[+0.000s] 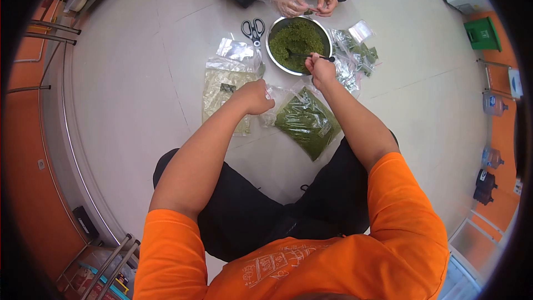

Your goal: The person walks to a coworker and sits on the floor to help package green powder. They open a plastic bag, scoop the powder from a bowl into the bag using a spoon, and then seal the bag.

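Observation:
My right hand (321, 71) is closed on the black handle of a spoon (302, 55), whose far end lies in the green crumbly stuff (294, 36) inside a round metal bowl (270, 54). To the left, my left hand (255, 98) is closed by the edge of a clear plastic bag; what its fingers grip is too small to make out. Between my hands and my legs lies a bag full of green material (308, 122). Left of it, a large clear bag (216, 91) with pale contents lies partly behind my left hand.
Scissors (254, 32) lie left of the bowl, near a small silvery packet (235, 49). Bags with green pieces (361, 53) lie right of it. Across the bowl sits another person, whose hands (326, 1) hold something small. A green bin (482, 34) stands at the right wall.

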Demonstrator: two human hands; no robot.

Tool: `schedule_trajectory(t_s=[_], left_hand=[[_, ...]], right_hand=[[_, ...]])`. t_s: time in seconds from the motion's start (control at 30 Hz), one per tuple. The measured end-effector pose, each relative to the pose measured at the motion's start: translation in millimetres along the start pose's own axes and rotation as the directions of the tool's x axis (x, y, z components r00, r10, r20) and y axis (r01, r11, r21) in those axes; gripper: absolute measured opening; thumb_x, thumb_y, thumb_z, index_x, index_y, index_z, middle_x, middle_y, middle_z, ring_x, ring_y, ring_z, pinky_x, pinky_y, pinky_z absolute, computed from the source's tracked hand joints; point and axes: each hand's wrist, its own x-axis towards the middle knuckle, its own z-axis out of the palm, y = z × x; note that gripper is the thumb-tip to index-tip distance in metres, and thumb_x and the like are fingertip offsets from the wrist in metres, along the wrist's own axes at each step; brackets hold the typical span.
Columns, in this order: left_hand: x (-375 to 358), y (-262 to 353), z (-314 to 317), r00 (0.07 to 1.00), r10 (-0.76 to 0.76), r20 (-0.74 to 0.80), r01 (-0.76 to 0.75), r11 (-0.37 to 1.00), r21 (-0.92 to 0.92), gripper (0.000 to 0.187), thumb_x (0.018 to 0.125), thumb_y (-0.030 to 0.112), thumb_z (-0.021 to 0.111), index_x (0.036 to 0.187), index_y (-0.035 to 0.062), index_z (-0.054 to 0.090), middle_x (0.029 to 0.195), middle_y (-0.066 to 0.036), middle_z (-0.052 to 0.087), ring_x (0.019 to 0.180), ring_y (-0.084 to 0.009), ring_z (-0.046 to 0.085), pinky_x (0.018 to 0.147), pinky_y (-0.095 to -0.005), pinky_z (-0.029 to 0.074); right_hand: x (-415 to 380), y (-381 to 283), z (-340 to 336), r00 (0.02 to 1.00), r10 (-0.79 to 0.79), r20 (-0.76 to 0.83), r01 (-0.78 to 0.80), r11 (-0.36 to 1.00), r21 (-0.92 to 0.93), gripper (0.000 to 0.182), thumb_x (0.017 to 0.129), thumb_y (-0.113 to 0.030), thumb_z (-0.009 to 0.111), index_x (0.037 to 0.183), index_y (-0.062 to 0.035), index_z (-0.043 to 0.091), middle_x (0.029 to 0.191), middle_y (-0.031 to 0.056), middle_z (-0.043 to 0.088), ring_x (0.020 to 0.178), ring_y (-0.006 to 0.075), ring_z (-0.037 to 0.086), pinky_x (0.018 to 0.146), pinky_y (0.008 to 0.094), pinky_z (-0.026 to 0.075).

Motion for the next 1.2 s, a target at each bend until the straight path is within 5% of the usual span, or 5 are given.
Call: schedule_trajectory(t_s=[0.33, 0.6, 0.7, 0.9, 1.2], left_hand=[[6, 3, 1, 0.998, 0.023, -0.052, -0.026, 0.998, -0.058, 0.051, 0.079, 0.033, 0.07, 0.112, -0.0042, 0.057, 0.107, -0.024, 0.066, 0.102, -0.038, 0.064, 0.09, -0.043, 0.05], [9, 6, -3, 0.987, -0.028, -0.16, 0.008, 0.993, -0.121, 0.049, 0.078, 0.031, 0.071, 0.11, -0.0025, 0.056, 0.103, -0.021, 0.066, 0.097, -0.036, 0.065, 0.087, -0.0417, 0.051], [13, 8, -7, 0.979, -0.044, -0.198, -0.015, 0.958, -0.286, 0.045, 0.078, 0.028, 0.072, 0.11, 0.0001, 0.057, 0.1, -0.017, 0.067, 0.094, -0.0305, 0.066, 0.085, -0.0385, 0.052], [39, 6, -13, 0.885, 0.002, -0.465, -0.195, 0.909, -0.367, 0.038, 0.079, 0.024, 0.075, 0.107, 0.0031, 0.06, 0.095, -0.011, 0.068, 0.09, -0.0207, 0.067, 0.083, -0.0337, 0.053], [92, 36, -8, 0.858, -0.049, -0.511, -0.197, 0.888, -0.415, 0.039, 0.073, 0.02, 0.077, 0.106, 0.0039, 0.062, 0.098, -0.013, 0.069, 0.092, -0.0269, 0.068, 0.084, -0.0362, 0.053]], right_hand=[[31, 5, -30, 0.971, 0.215, 0.102, -0.238, 0.874, 0.423, 0.012, 0.099, -0.005, 0.051, 0.105, 0.0039, 0.056, 0.095, 0.0126, 0.059, 0.08, 0.0197, 0.062, 0.072, 0.0278, 0.06], [34, -12, -37, 0.962, 0.267, 0.063, -0.266, 0.851, 0.453, 0.015, 0.102, -0.007, 0.047, 0.108, 0.0049, 0.053, 0.095, 0.0141, 0.057, 0.076, 0.0191, 0.06, 0.066, 0.0268, 0.057], [34, -21, -39, 0.953, 0.29, 0.086, -0.297, 0.835, 0.463, 0.016, 0.103, -0.008, 0.046, 0.108, 0.005, 0.053, 0.093, 0.0142, 0.057, 0.074, 0.0183, 0.06, 0.064, 0.0258, 0.056], [17, -51, -35, 0.963, 0.234, 0.135, -0.269, 0.878, 0.395, 0.017, 0.103, -0.009, 0.045, 0.108, 0.0053, 0.053, 0.094, 0.0145, 0.058, 0.074, 0.0173, 0.06, 0.063, 0.0251, 0.055], [-26, -104, -40, 0.963, 0.116, 0.245, -0.183, 0.944, 0.275, 0.019, 0.103, -0.01, 0.046, 0.11, 0.007, 0.053, 0.093, 0.014, 0.059, 0.075, 0.0159, 0.06, 0.065, 0.0242, 0.055]])
